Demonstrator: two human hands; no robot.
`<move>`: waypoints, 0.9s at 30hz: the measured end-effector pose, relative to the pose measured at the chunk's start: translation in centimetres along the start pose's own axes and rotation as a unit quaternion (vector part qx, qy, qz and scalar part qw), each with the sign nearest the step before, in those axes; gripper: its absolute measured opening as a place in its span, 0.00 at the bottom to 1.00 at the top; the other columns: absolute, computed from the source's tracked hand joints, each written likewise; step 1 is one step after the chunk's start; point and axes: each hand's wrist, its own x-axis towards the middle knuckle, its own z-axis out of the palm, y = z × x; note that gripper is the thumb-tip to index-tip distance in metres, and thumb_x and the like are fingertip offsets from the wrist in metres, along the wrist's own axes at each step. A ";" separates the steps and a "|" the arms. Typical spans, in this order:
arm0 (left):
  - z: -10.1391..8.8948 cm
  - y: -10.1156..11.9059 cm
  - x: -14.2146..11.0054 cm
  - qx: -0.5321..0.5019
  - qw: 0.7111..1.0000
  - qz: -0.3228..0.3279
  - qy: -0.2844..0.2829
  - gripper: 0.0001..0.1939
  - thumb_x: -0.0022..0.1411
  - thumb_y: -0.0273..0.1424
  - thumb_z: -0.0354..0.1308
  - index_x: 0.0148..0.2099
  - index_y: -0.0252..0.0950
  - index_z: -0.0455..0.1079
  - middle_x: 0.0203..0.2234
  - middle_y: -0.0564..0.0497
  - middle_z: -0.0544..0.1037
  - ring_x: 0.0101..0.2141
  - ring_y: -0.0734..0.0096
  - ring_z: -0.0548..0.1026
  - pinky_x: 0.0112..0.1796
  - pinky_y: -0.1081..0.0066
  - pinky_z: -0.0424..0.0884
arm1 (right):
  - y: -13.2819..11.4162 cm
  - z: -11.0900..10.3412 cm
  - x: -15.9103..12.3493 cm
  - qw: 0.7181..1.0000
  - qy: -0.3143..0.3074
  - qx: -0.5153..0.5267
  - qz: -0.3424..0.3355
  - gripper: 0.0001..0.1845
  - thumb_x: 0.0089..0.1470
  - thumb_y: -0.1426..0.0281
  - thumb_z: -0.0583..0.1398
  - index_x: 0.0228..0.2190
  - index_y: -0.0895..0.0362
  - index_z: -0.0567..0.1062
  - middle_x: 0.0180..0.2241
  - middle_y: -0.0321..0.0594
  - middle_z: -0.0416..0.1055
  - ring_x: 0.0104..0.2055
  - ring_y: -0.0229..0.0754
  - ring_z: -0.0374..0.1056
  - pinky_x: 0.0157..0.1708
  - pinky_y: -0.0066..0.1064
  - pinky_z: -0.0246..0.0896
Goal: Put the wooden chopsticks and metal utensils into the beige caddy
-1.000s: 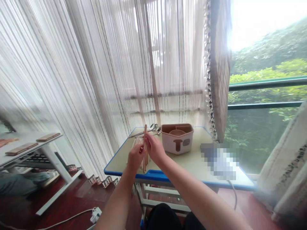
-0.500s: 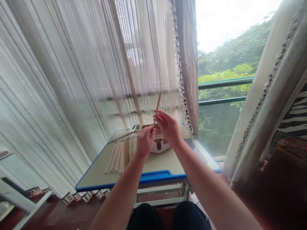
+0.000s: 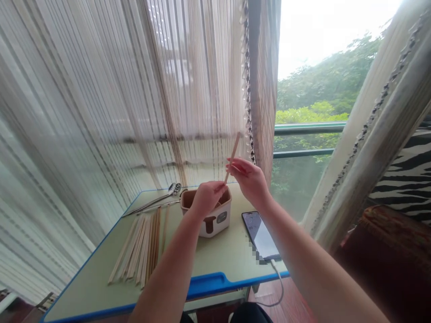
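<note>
Above the table, pale wooden chopsticks point(image 3: 235, 146) stand slanted, tips up; I cannot tell whether it is one or two. My left hand point(image 3: 208, 198) pinches their lower end. The fingers of my right hand point(image 3: 252, 178) close round them higher up. Below my left hand is a white box with a brown inside point(image 3: 220, 229), partly hidden by that hand. On its left lie several pale and darker chopsticks point(image 3: 136, 246) in loose rows, some covered by my left forearm.
Long-handled metal spoons point(image 3: 172, 190), one slotted, lie at the table's back left. A phone point(image 3: 261, 233) with a white cable point(image 3: 280, 285) is at the right, near my right forearm. The table point(image 3: 84, 282) has a blue edge. Sheer curtains point(image 3: 101, 89) hang behind it.
My view has come closer to the table, and the phone now shows more fully. Both hands still hold the chopsticks, now slightly farther right in view.
</note>
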 end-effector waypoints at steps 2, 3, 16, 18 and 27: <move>0.2 -0.7 0.1 -0.001 1.000 -0.010 -0.008 0.10 0.59 0.36 0.55 0.37 0.39 0.76 0.28 0.51 0.79 0.29 0.69 0.75 0.32 0.72 0.67 | 0.8 0.0 0.0 1.000 0.009 -0.003 0.016 0.13 0.49 0.66 0.62 0.38 0.54 0.76 0.31 0.37 0.76 0.35 0.38 0.72 0.37 0.34 0.69; 0.3 -1.0 0.0 -0.003 1.000 -0.012 -0.006 0.10 0.59 0.35 0.55 0.37 0.39 0.76 0.29 0.51 0.79 0.30 0.69 0.75 0.33 0.72 0.68 | 1.1 0.1 -0.1 1.000 0.018 -0.003 0.021 0.13 0.49 0.66 0.62 0.38 0.54 0.76 0.31 0.37 0.76 0.34 0.38 0.72 0.36 0.34 0.69; -1.0 -2.4 -1.2 0.079 0.995 -0.001 0.057 0.10 0.61 0.34 0.54 0.39 0.39 0.75 0.32 0.50 0.80 0.33 0.68 0.76 0.36 0.71 0.69 | 5.6 4.4 -0.6 0.983 0.173 0.052 -0.035 0.14 0.53 0.64 0.59 0.42 0.51 0.74 0.35 0.38 0.74 0.35 0.39 0.72 0.40 0.37 0.70; -1.1 -2.7 -1.1 0.080 0.994 -0.005 0.075 0.09 0.61 0.33 0.54 0.39 0.39 0.75 0.33 0.49 0.80 0.33 0.68 0.76 0.37 0.71 0.69 | 5.9 4.7 -0.5 0.981 0.180 0.054 -0.057 0.15 0.54 0.65 0.58 0.44 0.50 0.73 0.37 0.38 0.74 0.36 0.39 0.71 0.41 0.38 0.70; -1.9 -4.4 -1.2 0.056 0.994 -0.012 0.089 0.10 0.60 0.30 0.54 0.40 0.38 0.75 0.35 0.50 0.80 0.37 0.68 0.77 0.40 0.69 0.71 | 5.7 6.3 -0.1 0.974 0.201 0.024 -0.100 0.15 0.55 0.65 0.57 0.45 0.49 0.73 0.40 0.38 0.74 0.38 0.40 0.71 0.44 0.41 0.70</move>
